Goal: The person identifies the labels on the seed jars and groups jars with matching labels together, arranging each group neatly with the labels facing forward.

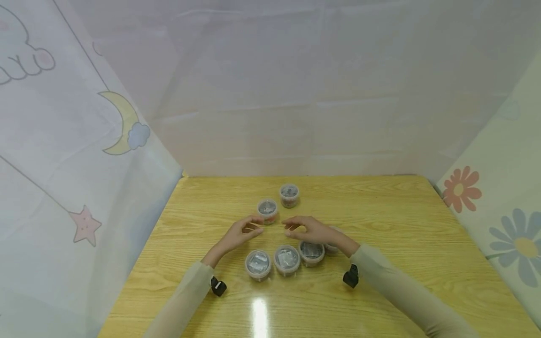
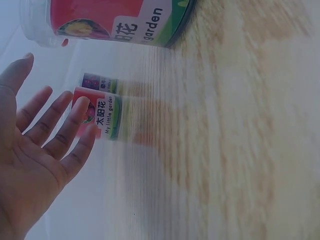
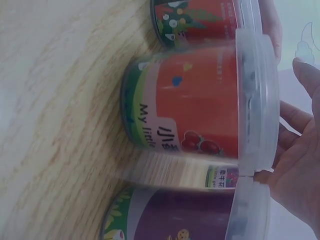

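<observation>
My left hand hovers over the table with fingers loosely bent and nothing in them. Just beyond its fingertips stands a small lidded plant-kit tub, pink-labelled in the left wrist view. Facing it, my right hand is likewise relaxed and holds nothing. Below the hands is a row of similar tubs: a left one, a middle one and one under the right hand. A further tub is partly hidden by the right wrist. The right wrist view shows an orange-labelled tub beside a purple-labelled tub.
Another tub stands farther back on the wooden table. A pale sheet hangs behind the table's back edge. Printed sheets flank both sides, with a moon on the left and flowers on the right.
</observation>
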A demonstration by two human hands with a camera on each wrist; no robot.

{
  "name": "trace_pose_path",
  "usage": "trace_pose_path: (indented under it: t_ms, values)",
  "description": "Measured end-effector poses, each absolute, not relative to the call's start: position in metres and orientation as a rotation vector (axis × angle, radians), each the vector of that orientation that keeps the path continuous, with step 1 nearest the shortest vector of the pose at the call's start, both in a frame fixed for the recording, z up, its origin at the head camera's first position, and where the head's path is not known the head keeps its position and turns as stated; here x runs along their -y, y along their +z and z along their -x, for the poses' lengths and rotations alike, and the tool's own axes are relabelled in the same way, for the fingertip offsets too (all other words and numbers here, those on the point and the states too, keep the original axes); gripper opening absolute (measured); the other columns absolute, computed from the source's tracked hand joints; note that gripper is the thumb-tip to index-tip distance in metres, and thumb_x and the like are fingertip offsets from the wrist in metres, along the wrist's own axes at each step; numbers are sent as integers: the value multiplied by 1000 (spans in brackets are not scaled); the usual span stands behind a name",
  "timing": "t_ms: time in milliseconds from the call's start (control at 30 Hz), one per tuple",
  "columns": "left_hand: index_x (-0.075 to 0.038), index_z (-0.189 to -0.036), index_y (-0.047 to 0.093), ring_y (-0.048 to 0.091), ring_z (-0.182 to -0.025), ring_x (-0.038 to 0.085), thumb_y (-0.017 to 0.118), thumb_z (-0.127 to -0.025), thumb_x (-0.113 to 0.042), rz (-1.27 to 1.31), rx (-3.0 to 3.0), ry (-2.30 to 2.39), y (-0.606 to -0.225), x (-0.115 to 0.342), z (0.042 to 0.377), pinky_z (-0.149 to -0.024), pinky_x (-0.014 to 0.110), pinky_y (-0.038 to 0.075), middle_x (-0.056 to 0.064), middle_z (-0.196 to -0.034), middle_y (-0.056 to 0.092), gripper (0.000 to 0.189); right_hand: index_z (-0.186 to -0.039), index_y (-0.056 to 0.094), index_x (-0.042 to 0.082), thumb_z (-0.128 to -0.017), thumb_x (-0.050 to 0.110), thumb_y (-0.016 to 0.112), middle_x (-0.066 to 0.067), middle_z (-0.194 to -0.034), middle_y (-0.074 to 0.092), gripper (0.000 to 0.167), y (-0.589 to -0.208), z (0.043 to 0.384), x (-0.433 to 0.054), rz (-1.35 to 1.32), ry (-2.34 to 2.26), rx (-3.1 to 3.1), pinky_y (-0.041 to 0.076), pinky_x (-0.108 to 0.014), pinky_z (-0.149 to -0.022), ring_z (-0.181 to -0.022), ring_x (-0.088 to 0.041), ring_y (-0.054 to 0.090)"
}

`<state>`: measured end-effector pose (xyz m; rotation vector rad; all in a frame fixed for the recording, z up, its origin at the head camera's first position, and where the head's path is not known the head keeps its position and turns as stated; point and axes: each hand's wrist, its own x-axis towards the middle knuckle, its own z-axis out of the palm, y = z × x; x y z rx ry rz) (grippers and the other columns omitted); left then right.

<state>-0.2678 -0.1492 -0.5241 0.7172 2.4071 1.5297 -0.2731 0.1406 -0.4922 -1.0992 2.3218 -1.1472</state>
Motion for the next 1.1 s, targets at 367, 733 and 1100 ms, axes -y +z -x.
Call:
trace_pose_path:
  t_ms: [367, 733, 1100]
  values:
    - [2, -129, 49, 54, -111, 31, 55, -95, -20, -808, -2329, 1481, -510, 151, 258, -92, 41, 47, 17, -134, 49, 41, -136, 45, 8, -95, 36, 52, -17, -125, 56, 50, -491, 267, -134, 1107, -1104, -2337, 45, -46, -94, -113, -27, 54]
    - [3, -127, 50, 56, -109, 30, 55, -94, -17, -830, -2333, 1428, -491, 150, 248, -90, 37, 48, 20, -126, 54, 38, -135, 44, 0, -94, 35, 53, -16, -129, 54, 55, -492, 265, -130, 1166, -1100, -2333, 45, -47, -94, -113, -26, 54]
    - [0, -130, 48, 55, -111, 32, 55, -95, -23, -839, -2299, 1388, -512, 154, 256, -91, 33, 47, 20, -128, 53, 43, -133, 46, -1, -94, 34, 54, -19, -127, 54, 53, -494, 260, -126, 1259, -1111, -2321, 45, -49, -93, -112, -30, 54]
